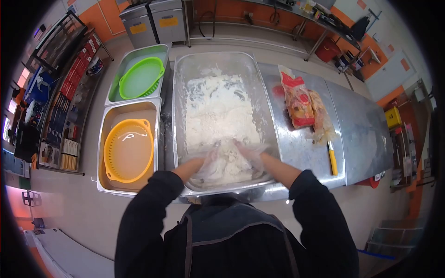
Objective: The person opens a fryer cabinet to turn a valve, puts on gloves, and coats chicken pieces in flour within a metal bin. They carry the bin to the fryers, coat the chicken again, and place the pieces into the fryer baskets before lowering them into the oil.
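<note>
A deep metal pan (180, 92) holds a thick spread of white, flour-like powder (218, 123). Both my hands are in its near end, in loose clear plastic gloves. My left hand (209, 158) and my right hand (248, 152) reach in from either side of a lumpy, powder-coated heap (229, 160). Powder and crinkled plastic hide the fingers, so their closure does not show. Whether the heap contains anything besides powder cannot be made out.
Left of the pan, a green basket (121, 88) and an orange basket (147, 162) sit in liquid-filled metal trays. On the steel table (359, 134) at right lie red-printed plastic bags (296, 99) and a yellow-handled knife (333, 160). Shelving (69, 97) stands far left.
</note>
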Demonstrator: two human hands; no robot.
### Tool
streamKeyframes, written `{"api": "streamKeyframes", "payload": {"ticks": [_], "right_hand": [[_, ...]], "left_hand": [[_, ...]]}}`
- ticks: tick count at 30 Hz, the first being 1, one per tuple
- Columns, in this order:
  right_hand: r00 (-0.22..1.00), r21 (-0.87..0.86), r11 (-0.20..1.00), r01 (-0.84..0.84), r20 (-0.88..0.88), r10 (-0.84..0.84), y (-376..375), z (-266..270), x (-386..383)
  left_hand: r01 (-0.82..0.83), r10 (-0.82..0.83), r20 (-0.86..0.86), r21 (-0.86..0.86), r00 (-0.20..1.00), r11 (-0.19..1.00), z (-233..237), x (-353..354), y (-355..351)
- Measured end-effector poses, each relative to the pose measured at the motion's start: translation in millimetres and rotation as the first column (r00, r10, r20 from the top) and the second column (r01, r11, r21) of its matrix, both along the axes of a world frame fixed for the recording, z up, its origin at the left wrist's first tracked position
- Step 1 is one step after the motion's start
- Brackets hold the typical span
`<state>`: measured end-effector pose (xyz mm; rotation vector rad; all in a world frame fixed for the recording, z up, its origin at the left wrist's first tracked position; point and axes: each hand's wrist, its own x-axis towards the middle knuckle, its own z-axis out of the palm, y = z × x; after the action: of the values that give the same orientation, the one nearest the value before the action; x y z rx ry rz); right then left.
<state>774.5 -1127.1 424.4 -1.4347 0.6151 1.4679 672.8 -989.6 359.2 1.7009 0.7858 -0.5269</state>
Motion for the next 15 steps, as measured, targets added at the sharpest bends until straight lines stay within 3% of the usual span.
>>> {"api": "streamKeyframes", "payload": {"ticks": [1,2,4,5,6,7,9,10,12,13,15], "right_hand": [[0.667,-0.251,0.780,-0.573,0.409,0.623,11.2,3.7,-8.1],[0.586,-0.218,0.761,-0.611,0.522,0.620,13.4,-47.2,-4.5],[0.539,-0.185,0.783,-0.594,0.630,0.559,15.6,-76.0,-4.1],[0.578,-0.183,0.823,-0.537,0.631,0.517,15.3,-76.9,-5.4],[0.518,-0.227,0.813,-0.536,0.672,0.529,16.6,-62.1,-3.5],[0.455,-0.274,0.802,-0.531,0.707,0.542,17.7,-47.4,-1.8],[0.129,-0.474,0.663,-0.579,0.750,0.649,-3.6,22.2,-5.6],[-0.145,-0.494,0.585,-0.643,0.829,0.540,-18.2,10.4,10.0],[-0.110,-0.360,0.579,-0.731,0.900,0.422,-36.8,-46.0,52.6],[0.175,-0.191,0.667,-0.720,0.881,0.440,-33.3,-85.0,80.7],[0.676,0.322,0.789,-0.523,0.721,0.153,-22.5,-148.5,102.5]], "left_hand": [[0.018,-0.020,0.026,0.084,0.999,0.996,-30.7,7.9,-4.0],[0.020,-0.029,0.065,0.145,0.997,0.989,-57.5,11.5,-6.8],[0.003,-0.058,0.171,0.305,0.984,0.952,-112.4,22.7,-14.8],[0.088,-0.120,0.097,0.287,0.988,0.954,-63.0,16.1,-20.3],[0.165,-0.180,0.032,0.269,0.983,0.949,2.9,12.5,-20.2],[0.235,-0.233,-0.036,0.244,0.972,0.941,35.5,11.4,-17.9],[0.336,-0.435,0.380,0.300,0.816,0.893,26.6,-18.6,-2.4],[0.366,-0.506,0.558,0.350,0.658,0.862,23.7,-26.9,5.0],[0.110,-0.105,0.528,0.021,0.843,0.994,30.3,-23.2,13.0],[-0.043,0.100,0.460,-0.132,0.882,0.990,37.1,-17.8,19.8],[-0.367,0.473,0.218,-0.393,0.854,0.843,45.9,-11.8,26.7]]}}
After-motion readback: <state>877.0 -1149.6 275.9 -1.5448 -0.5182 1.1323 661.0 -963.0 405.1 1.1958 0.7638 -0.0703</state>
